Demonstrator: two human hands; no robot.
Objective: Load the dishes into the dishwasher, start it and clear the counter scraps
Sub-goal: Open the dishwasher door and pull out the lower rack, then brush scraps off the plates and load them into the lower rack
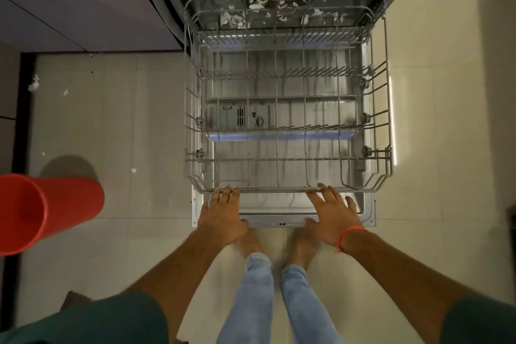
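Both hands (276, 215) on grey wire rack (287, 131), red plastic bucket (42, 212)

A red bucket (42, 212) lies tipped on the tiled floor (125, 120).

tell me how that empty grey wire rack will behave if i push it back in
The empty grey wire rack probably feels light and slides easily, since small wheels show along its sides. With the left hand and right hand spread along its front rim, it should go in straight.
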